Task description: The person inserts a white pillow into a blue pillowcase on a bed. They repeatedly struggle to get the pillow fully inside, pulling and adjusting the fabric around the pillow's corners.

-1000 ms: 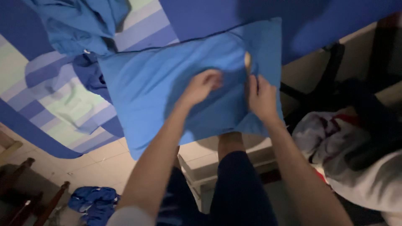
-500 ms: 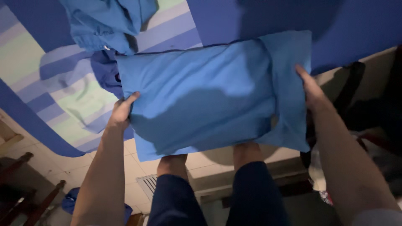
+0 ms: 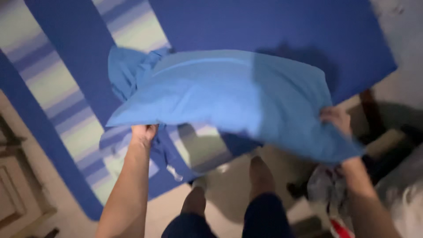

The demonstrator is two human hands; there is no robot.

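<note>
One bed (image 3: 246, 22), the largest item: a dark blue cover fills the far and right part, with a panel of pale and blue stripes (image 3: 57, 88) running down the left.

One pillow (image 3: 229, 92) in a mid-blue case, held in the air above the bed's near edge. It lies roughly level, with its right end dipping towards the floor and blurred.

One floor (image 3: 224, 185), pale, near centre, with the person's two legs over it.

One bunched blue cloth (image 3: 125, 70) on the bed, partly behind the pillow's left end.

One heap of white and red cloth (image 3: 326, 189), near right, dim and blurred.

One left hand (image 3: 143, 132), beneath the pillow's near-left corner and grasping it; its fingertips are hidden by the fabric.

One right hand (image 3: 335, 118), at the pillow's right edge. It is blurred, but its fingers appear closed on the case.

Step in hand, by judgement: the pillow is carried between both hands over the bed. It spans the gap from one grip to the other, with its bulk on the far side of both hands. Level handling calls for even support at both ends, and the lower right end needs the firmer hold.
</note>
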